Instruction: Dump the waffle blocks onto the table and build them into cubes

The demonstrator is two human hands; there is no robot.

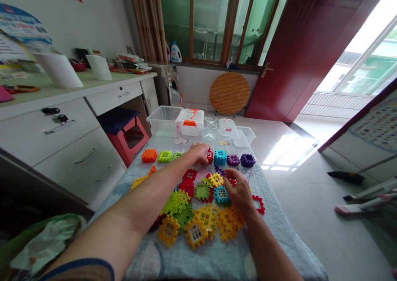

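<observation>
My left hand [200, 152] reaches to the back row of blocks, its fingers closed on a red cube block [210, 156]. A light-blue cube block [220, 157] stands just right of it. Over the right side of the loose pile is my right hand [240, 188], its thumb and fingers bent around a red building block [232, 182], partly hidden by the hand. Beside those fingers lie a yellow window block [216, 179] and a blue window block [221, 194]. My left forearm covers part of the pile and row.
An orange cube [149, 155], a lime one [164, 156] and purple ones [247, 160] stand in the back row. Orange-yellow blocks [196, 232] lie nearest me. Clear plastic boxes [164, 126] line the table's far edge. A red stool [124, 138] stands at the left.
</observation>
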